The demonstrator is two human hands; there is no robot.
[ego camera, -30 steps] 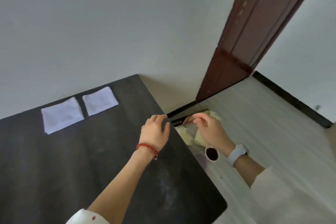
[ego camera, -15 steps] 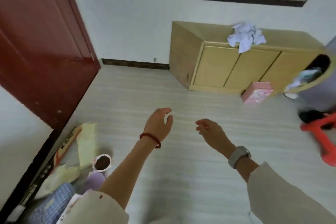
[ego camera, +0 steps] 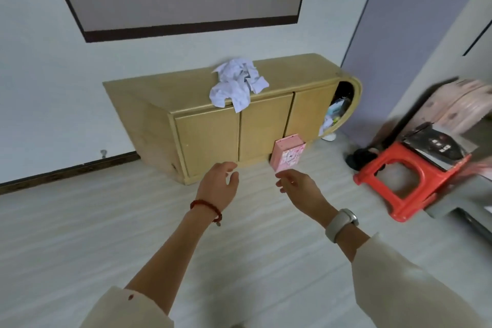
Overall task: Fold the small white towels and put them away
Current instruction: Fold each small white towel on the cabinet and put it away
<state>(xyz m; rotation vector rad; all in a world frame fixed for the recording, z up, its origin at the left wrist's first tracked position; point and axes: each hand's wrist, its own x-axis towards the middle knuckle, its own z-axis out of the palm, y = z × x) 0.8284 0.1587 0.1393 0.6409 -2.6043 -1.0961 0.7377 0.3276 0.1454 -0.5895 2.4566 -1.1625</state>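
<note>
Wooden cabinet (ego camera: pixel 207 141) now sitting nearer and more central than before. Left hand (ego camera: pixel 217 186) and right hand (ego camera: pixel 299 189) hanging loosely open, holding nothing. Crumpled white towels (ego camera: pixel 237 85) lying heaped on the far cabinet top, overhanging its front edge.

- Bare floor (ego camera: pixel 106 234) is lying open ahead of both hands, up to the cabinet (ego camera: pixel 207 141).
- A pink box (ego camera: pixel 287 156) is standing against the cabinet's base.
- A red stool (ego camera: pixel 415 181) is crowding the right side.
</note>
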